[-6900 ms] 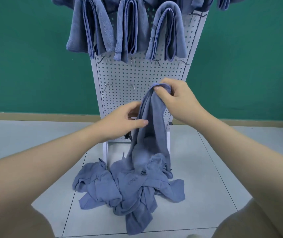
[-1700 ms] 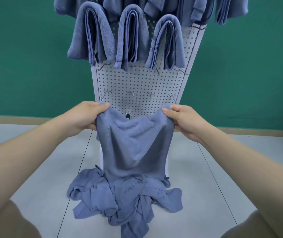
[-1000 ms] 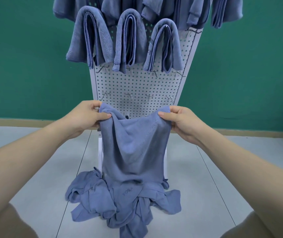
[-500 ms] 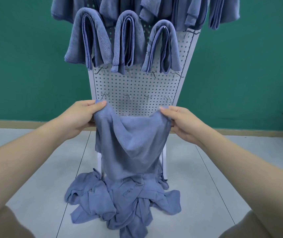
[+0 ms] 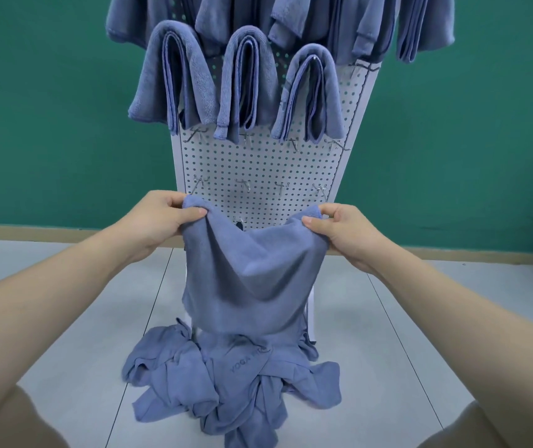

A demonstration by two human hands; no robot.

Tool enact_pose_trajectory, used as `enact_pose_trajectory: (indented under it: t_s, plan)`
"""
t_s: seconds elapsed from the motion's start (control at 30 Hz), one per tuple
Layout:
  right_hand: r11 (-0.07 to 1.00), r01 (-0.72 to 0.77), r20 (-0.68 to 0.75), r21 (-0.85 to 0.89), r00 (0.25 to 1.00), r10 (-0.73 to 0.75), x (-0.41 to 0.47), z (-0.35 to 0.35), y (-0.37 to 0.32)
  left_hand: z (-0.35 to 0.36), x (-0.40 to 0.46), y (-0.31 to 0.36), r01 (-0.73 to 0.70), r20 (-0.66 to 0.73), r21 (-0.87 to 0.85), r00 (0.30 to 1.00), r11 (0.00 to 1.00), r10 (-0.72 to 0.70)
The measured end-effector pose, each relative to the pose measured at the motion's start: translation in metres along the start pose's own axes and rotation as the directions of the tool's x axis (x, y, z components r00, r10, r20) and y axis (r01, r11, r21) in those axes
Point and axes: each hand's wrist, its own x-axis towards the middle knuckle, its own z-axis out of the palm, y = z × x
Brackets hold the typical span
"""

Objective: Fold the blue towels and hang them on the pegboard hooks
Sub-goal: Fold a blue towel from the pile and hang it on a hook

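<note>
A blue towel (image 5: pixel 252 279) hangs spread between my hands in front of the white pegboard (image 5: pixel 265 169). My left hand (image 5: pixel 158 221) pinches its upper left corner and my right hand (image 5: pixel 339 231) pinches its upper right corner. The top edge sags in the middle and its bottom edge hangs just above a heap of loose blue towels (image 5: pixel 232 379) on the floor. Three folded towels (image 5: pixel 242 85) hang side by side on hooks higher up, with several more above them. Bare hooks (image 5: pixel 242 184) stick out of the board just above my hands.
The pegboard stand rises from a pale tiled floor (image 5: pixel 388 334) against a green wall (image 5: pixel 48 108) with a tan skirting strip. My knees show at the lower left and lower right corners.
The towel, once bunched in my right hand, is now spread between both hands. Over the last second it lifted, so its lower edge hangs free above the heap.
</note>
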Motion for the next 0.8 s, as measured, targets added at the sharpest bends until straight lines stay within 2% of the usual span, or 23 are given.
enact_pose_trajectory:
  t_s: [0.27,0.33,0.43,0.5,0.57,0.63,0.7,0.8]
  plan:
    - [0.993,-0.049,-0.128,-0.104,0.991,0.036,0.004,-0.010,0.009,-0.009,0.002,-0.001,0.016,-0.095,0.017,0.995,1.000,-0.014]
    - [0.995,-0.076,-0.140,-0.065,0.988,0.066,0.005,-0.014,0.010,-0.010,0.002,-0.001,0.000,-0.113,-0.009,0.994,1.000,-0.001]
    - [0.964,-0.176,-0.078,0.199,0.978,0.194,0.006,-0.019,0.008,-0.010,0.002,0.001,0.010,-0.140,-0.110,0.990,0.994,-0.026]
    - [0.871,-0.237,-0.011,0.431,0.964,0.267,0.006,-0.020,0.003,-0.011,0.003,0.003,0.040,-0.147,-0.178,0.987,0.983,-0.067]
    - [0.802,-0.234,0.033,0.549,0.965,0.259,0.006,-0.024,-0.002,-0.013,0.004,0.003,0.058,-0.146,-0.226,0.985,0.972,-0.092]
    - [0.821,-0.224,0.072,0.525,0.973,0.220,0.004,-0.024,-0.006,-0.014,0.005,0.002,0.058,-0.150,-0.259,0.984,0.964,-0.100]
    - [0.885,-0.211,0.093,0.415,0.977,0.190,0.004,-0.022,-0.003,-0.014,0.005,0.002,0.050,-0.161,-0.274,0.982,0.960,-0.097]
    - [0.941,-0.176,0.062,0.288,0.984,0.165,0.005,-0.020,0.001,-0.013,0.005,0.003,0.033,-0.162,-0.285,0.983,0.958,-0.082]
